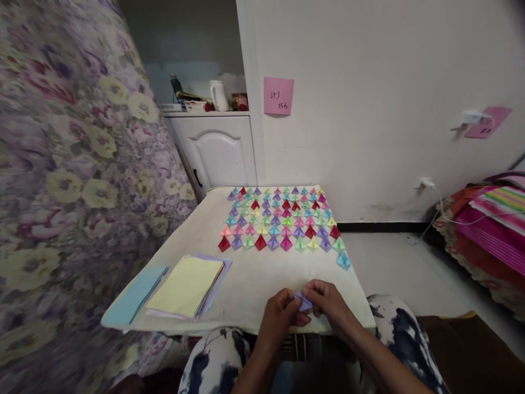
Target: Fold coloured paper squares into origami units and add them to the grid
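Note:
Both my hands meet at the near edge of the white table [254, 279]. My left hand [281, 314] and my right hand [328, 303] pinch a small purple folded paper [303, 301] between their fingertips. Beyond them, several rows of small folded paper shapes [283, 221] in many colours cover the far half of the table. One light blue folded shape [343, 260] lies apart at the right edge. To the left lies a stack of coloured paper sheets [186, 287] with a yellow sheet on top, and a blue sheet [133, 295] lies beside it.
A floral-patterned cloth surface [61, 180] rises along the left. A white cabinet [215, 150] with a jug and items on top stands behind the table. A pink note [278, 96] is stuck on the wall. Bedding [492, 230] lies at the right; a charger cable hangs from the wall.

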Motion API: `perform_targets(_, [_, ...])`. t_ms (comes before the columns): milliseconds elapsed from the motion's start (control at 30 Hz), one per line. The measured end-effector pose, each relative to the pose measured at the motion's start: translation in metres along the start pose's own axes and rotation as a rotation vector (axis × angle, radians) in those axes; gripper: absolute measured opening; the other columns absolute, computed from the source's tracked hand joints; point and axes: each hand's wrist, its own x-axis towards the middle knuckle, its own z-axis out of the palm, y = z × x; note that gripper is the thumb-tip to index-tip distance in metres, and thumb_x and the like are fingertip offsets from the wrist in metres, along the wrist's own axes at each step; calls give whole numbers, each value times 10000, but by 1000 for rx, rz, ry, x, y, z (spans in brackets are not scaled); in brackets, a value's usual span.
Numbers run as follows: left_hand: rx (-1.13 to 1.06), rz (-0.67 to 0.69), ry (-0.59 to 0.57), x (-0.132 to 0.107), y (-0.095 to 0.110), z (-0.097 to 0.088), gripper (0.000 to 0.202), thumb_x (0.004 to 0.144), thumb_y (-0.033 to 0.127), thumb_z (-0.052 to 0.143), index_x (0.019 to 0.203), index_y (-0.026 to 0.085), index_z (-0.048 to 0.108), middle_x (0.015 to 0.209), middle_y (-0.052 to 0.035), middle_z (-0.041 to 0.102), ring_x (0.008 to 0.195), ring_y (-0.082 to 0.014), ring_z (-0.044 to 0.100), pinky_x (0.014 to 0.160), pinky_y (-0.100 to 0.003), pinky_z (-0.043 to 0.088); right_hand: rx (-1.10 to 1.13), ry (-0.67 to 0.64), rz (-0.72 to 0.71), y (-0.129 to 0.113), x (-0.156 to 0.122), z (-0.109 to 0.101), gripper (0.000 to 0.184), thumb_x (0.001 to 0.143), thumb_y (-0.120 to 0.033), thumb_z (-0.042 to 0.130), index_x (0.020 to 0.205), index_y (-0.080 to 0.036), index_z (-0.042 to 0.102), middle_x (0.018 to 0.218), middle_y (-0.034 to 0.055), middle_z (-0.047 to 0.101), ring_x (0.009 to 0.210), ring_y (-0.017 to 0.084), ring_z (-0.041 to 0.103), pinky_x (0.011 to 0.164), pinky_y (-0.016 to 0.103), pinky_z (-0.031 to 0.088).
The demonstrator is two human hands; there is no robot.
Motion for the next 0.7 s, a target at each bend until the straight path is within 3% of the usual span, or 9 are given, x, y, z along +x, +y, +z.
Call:
perform_targets(267, [18, 19, -13, 2, -4, -5, 317, 612, 427, 686, 636, 156, 523, 491, 13, 610, 432, -132, 586, 472, -229, 450, 147, -72, 96, 1, -4, 0, 304, 656, -409, 686, 598, -146, 545, 388, -77, 462, 342, 40, 352, 374, 178, 234])
perform_targets(700, [92, 34, -68, 2, -4, -5, 284, 662, 418, 635, 613, 162, 524, 410, 28, 570, 368, -97, 482, 435, -197, 321, 520, -122, 340, 15, -4, -5, 238, 607, -253, 760, 683, -132, 569, 477, -80, 489, 355, -1, 378, 364, 110, 295])
